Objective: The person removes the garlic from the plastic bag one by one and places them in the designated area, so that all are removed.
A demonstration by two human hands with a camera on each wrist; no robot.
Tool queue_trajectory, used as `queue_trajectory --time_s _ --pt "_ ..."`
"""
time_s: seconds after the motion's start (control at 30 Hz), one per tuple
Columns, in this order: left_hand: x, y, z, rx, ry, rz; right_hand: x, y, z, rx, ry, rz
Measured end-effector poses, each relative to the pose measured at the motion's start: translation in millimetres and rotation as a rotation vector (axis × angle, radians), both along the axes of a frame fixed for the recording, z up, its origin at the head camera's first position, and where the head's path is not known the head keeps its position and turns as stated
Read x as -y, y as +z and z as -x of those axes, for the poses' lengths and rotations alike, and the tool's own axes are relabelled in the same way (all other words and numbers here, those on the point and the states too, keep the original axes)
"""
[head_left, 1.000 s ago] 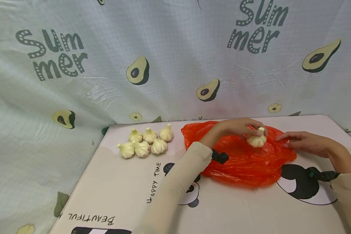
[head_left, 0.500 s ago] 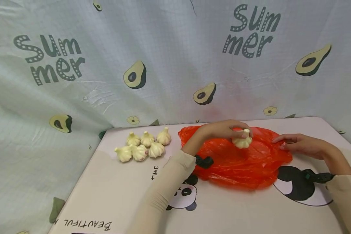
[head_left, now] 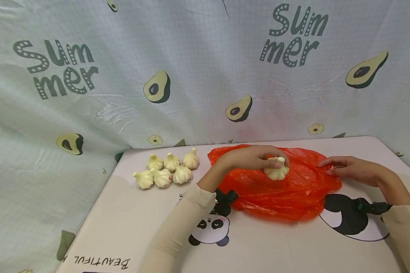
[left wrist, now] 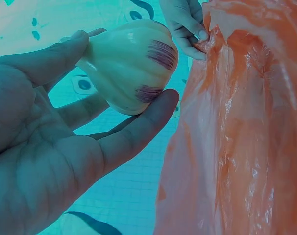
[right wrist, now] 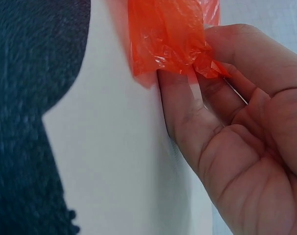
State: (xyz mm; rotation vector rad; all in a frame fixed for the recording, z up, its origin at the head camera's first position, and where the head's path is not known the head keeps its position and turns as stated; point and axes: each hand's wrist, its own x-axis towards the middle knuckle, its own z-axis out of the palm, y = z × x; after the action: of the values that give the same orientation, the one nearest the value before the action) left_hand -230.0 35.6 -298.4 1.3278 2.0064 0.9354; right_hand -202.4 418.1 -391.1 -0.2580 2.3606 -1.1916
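Observation:
My left hand [head_left: 256, 156] holds a garlic bulb [head_left: 276, 170] by thumb and fingers above a red plastic bag [head_left: 280, 201]. In the left wrist view the pale bulb [left wrist: 131, 63] shows purple streaks, with the left hand's thumb on one side and fingers beneath it. The right edge of the bag is pinched by my right hand [head_left: 358, 170]. Close up in the right wrist view, crumpled red film [right wrist: 168, 39] sits between the thumb and fingers of that hand [right wrist: 246, 147]. The bag lies spread on the table; its inside is hidden.
Several garlic bulbs [head_left: 162, 177] stand in two rows at the table's far left. The pale table [head_left: 259, 246] carries printed pandas and lettering. A printed cloth [head_left: 198, 76] hangs right behind its back edge.
My left hand has moved left and slightly nearer with the garlic bulb, across the red bag. The right hand keeps its pinch on the bag's edge. The view has shifted slightly.

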Motion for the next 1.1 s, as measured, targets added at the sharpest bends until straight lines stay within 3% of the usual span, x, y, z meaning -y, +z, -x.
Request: queue_trajectory --time_s 0.23,0.57,0.83,1.1 --pt "18.9 4.4 -8.5 -0.131 -0.041 -0.04 0 2.0 -1.9 -0.01 0.007 -0.01" --pt "43.7 3.2 -15.0 -0.229 -0.042 -0.074 0 -2.3 -4.1 -0.031 0.018 -0.022" --pt "56.2 -0.3 -20.0 -0.255 -0.065 -0.098 -1 -2.4 -3.0 -0.024 0.017 -0.032" --pt "74.3 -4.4 -29.4 -0.239 0.002 -0.104 -1 -2.7 -1.5 -0.031 0.025 -0.034"
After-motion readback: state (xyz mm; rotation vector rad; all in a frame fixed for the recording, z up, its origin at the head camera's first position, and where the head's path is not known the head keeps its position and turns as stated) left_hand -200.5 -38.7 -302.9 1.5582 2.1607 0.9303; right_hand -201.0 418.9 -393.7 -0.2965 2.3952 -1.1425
